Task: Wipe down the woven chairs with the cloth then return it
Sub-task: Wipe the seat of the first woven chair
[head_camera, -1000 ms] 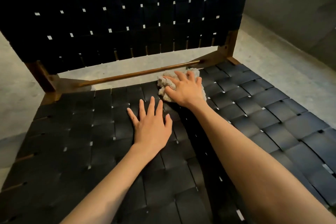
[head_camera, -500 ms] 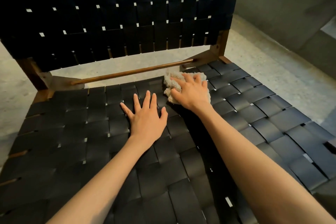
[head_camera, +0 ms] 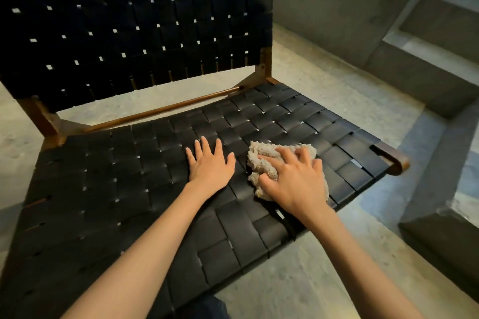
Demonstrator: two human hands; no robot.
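Cloth [head_camera: 261,163] first: in the head view, a bunched, pale, nubbly rag lies on the woven seat [head_camera: 124,189] of the chair, right of the frame's middle and near the seat's right-hand edge. The right hand [head_camera: 295,184] lies on top of it with the fingers bent down over the bundle and the thumb tucked into its near side. It grips and presses at once, most likely so the rag drags over the straps and does not slip out from under the palm. Just beside it, toward the middle of the frame, the left hand [head_camera: 210,166] lies flat on the bare straps with its fingers spread and straight, holding nothing. It looks like a prop that takes the person's weight as they lean over the low seat, and it may also steady the chair against the rubbing. Both forearms come in from the lower edge. The dark woven backrest [head_camera: 129,21] fills the upper left, with a wooden rail [head_camera: 166,110] across the gap below it. A rounded wooden frame corner [head_camera: 396,160] shows at the right end of the seat. Grey concrete floor [head_camera: 324,80] lies around the chair, and steps [head_camera: 427,72] rise at the upper right. Judging by where the rag is, the seat is the part being wiped. Whether the backrest has been wiped cannot be told, and the rag's return place is not in sight.
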